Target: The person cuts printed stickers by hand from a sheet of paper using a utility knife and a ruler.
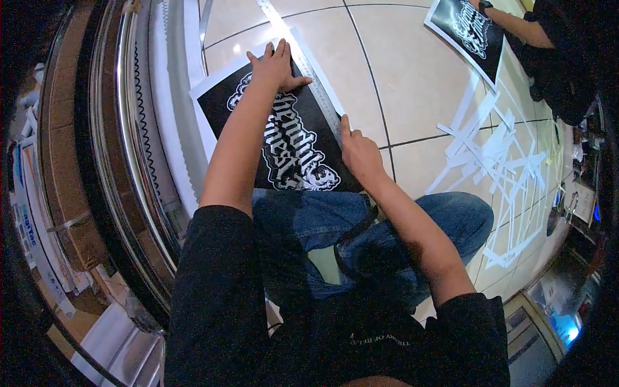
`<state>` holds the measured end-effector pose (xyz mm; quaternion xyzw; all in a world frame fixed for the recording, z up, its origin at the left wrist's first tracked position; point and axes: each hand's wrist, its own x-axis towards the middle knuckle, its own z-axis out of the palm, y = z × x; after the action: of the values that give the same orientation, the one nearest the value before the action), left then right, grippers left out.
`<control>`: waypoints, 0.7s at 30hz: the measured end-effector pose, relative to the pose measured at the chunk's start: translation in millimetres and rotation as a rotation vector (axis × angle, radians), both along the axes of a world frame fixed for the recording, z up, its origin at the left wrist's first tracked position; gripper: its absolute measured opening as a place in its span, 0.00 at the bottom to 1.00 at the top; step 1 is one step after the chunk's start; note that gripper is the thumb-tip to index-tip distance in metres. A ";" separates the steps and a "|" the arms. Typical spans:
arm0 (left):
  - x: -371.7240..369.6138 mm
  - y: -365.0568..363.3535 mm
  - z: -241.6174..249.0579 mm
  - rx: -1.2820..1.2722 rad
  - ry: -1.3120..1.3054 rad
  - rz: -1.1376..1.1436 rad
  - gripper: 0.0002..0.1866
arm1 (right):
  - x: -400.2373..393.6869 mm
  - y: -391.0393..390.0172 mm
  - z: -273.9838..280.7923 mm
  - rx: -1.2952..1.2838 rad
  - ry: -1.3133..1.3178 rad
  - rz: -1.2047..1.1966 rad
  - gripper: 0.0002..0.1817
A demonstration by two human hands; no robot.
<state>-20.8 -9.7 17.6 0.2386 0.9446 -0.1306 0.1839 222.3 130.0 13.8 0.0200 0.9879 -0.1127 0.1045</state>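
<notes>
A black poster (pixel 216 103) with white gothic lettering and white margins lies on the tiled floor in front of my knees. Along its right side runs a long metal ruler (pixel 320 92). My left hand (pixel 276 69) presses down on the poster's upper part, fingers spread, with the thumb reaching onto the ruler. At the ruler's nearer end is my right hand (pixel 362 155), its index finger stretched along the edge and the other fingers curled in. Whatever those curled fingers hold is hidden from view.
Many white cut strips (pixel 493 155) lie in a heap on the floor at right. Beyond them another person's arm (pixel 525 29) reaches over a similar poster (pixel 471 32). Long rolls and a metal rail (pixel 122 58) line the left side, beside cardboard boxes (pixel 61 155).
</notes>
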 end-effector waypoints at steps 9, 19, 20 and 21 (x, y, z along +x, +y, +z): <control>-1.3 0.1 -2.7 0.001 0.012 -0.010 0.65 | 36.8 6.3 2.9 -0.021 -0.033 -0.002 0.31; -0.8 -0.1 -0.5 -0.011 -0.005 -0.020 0.66 | 80.1 15.9 13.0 -0.058 -0.178 -0.077 0.36; -1.9 -0.4 -1.8 -0.012 -0.016 -0.019 0.66 | 77.8 23.0 14.2 -0.056 -0.173 -0.073 0.36; -2.0 -0.3 -1.7 -0.012 -0.013 -0.016 0.66 | 75.5 34.0 15.2 -0.035 -0.218 -0.196 0.36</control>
<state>-22.8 -10.0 16.0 0.2459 0.9406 -0.1362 0.1904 297.8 164.0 29.0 0.1266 0.9619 -0.1366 0.2000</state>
